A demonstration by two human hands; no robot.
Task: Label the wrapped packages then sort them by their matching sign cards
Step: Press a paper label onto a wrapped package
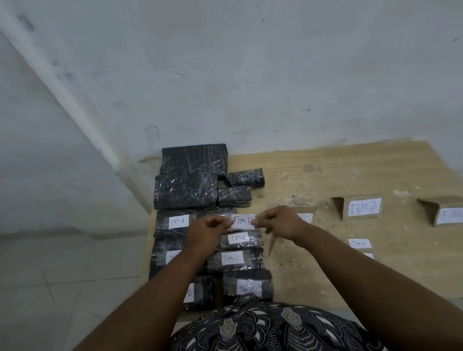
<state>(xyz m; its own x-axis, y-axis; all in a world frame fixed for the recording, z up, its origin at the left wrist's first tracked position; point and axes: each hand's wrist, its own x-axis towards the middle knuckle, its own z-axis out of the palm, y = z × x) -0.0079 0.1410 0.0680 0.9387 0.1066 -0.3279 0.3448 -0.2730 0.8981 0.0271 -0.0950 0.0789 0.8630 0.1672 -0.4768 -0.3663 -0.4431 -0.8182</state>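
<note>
**Label pinched at both ends, over the package column**

I held the paper label (243, 222) stretched between my two hands. My left hand (207, 228) pinched its left end and my right hand (279, 222) pinched its right end, fingers curled onto the paper. It read TIM, then a letter half under my right fingertips, so I could not be sure of it.

The label hung over the column of black wrapped packages at the left of the wooden table (335, 172). It was just far of the TIM C package (238, 238) and just right of the TIM B package (178, 222). My hands hid most of what lay under it. A second TIM C package (232, 258) lay nearer me. The unlabelled packages (185, 190) sat at the far end, against the wall.

To the right stood the folded cardboard sign cards. The TIM B sign card (361, 207) was readable, the rightmost sign card (456, 214) was too blurred to read, and another was mostly behind my right hand. A loose label (359, 243) lay near them.

To do this step well, I judged I should first confirm the hidden letter, since the sorting depends on it. Then I should keep the paper taut and level and touch one end down on a flat stretch of wrap. Smoothing across from there would stop the wrinkled plastic from creasing it. I could not tell whether the back was sticky.
</note>
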